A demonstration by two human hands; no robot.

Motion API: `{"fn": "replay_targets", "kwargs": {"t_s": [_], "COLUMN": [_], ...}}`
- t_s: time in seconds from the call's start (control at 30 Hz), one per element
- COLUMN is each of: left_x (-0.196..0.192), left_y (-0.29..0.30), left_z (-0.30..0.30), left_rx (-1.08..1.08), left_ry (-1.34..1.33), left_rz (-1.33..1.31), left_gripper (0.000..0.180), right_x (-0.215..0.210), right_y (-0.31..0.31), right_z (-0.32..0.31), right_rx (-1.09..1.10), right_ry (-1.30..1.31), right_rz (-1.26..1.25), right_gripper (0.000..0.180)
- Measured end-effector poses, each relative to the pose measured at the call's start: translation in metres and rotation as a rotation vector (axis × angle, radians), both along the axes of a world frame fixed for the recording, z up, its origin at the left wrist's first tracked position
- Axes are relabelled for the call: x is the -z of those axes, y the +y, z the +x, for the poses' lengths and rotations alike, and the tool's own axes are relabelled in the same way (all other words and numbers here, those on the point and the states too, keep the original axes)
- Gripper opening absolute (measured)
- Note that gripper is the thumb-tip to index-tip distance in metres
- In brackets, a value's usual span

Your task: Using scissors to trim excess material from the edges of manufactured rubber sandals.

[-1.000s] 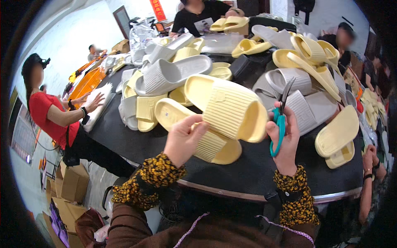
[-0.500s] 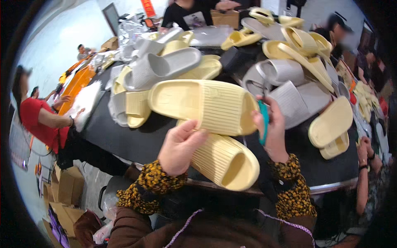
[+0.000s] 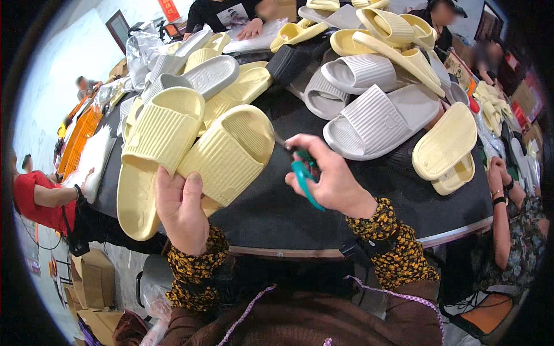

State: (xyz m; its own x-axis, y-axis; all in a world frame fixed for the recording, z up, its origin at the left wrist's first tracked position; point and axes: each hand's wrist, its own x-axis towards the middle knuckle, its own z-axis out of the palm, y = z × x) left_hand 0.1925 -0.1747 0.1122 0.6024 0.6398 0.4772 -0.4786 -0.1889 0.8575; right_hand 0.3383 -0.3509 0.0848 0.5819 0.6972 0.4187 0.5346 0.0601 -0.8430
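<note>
Two pale yellow slide slippers are held side by side in my left hand (image 3: 183,210), its thumb and fingers pinching them where they meet. The left slipper (image 3: 163,131) stands nearly upright, toe opening at the top. Its mate, the right slipper (image 3: 226,154), leans to the right. My right hand (image 3: 334,173) is wrapped round the teal handles of small scissors (image 3: 306,181). Their dark blade points left and reaches the toe edge of the right slipper; whether it touches cannot be made out.
Grey slippers (image 3: 375,124) and more yellow ones (image 3: 398,29) lie heaped across the black table (image 3: 277,222). A yellow pair (image 3: 444,141) rests at the right. Co-workers sit or stand around: a red-sleeved person (image 3: 43,199) left, another's hands (image 3: 501,173) right. Cardboard boxes (image 3: 93,277) stand lower left.
My left hand has moved left and turned the yellow slippers from lying crosswise to nearly upright. My right hand has shifted left with the scissors, now pointing at the right slipper's toe. The view has shifted too.
</note>
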Motion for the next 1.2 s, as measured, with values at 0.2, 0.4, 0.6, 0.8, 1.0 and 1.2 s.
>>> {"fn": "replay_targets", "kwargs": {"t_s": [0.2,0.4,0.6,0.8,1.0,1.2], "left_x": [0.014,0.017,0.021,0.021,0.031,0.035], "left_y": [0.009,0.008,0.001,-0.005,-0.003,-0.008], "left_z": [-0.003,-0.002,0.004,0.004,0.000,-0.001], "left_rx": [-0.034,-0.017,0.015,0.002,0.020,0.029], "left_ry": [0.001,-0.045,-0.051,-0.012,0.073,0.093], "left_rz": [-0.017,-0.085,-0.142,-0.140,-0.028,-0.056], "left_gripper": [0.045,0.047,0.045,0.048,0.048,0.041], "right_x": [0.015,0.021,0.018,0.019,0.020,0.016], "right_y": [0.006,0.010,0.008,0.009,0.008,0.006], "right_z": [-0.001,-0.001,-0.002,-0.002,-0.001,-0.002], "right_rx": [-0.052,-0.057,-0.048,-0.047,-0.042,0.017], "right_ry": [-0.068,-0.109,-0.118,-0.122,-0.165,-0.223], "right_rz": [-0.098,-0.139,-0.133,-0.139,-0.074,-0.020], "right_gripper": [0.045,0.040,0.040,0.038,0.037,0.039]}}
